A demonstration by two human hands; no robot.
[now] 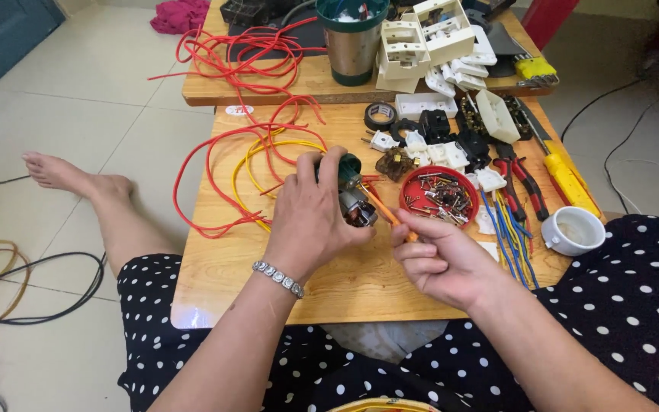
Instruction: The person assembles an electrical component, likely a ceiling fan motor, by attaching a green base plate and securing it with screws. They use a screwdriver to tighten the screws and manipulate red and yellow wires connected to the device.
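The left hand (310, 217) grips a small green-capped electric motor (352, 194) just left of the red round screw dish (438, 194). The right hand (440, 259) pinches an orange-handled screwdriver (384, 210), tip at the motor: fastening appears underway, calling for steady alignment.

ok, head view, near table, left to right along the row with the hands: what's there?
Red wire loop → yellow wire → left hand gripping a small motor part → right hand with an orange-handled screwdriver → blue and yellow wire bundle → white cup.
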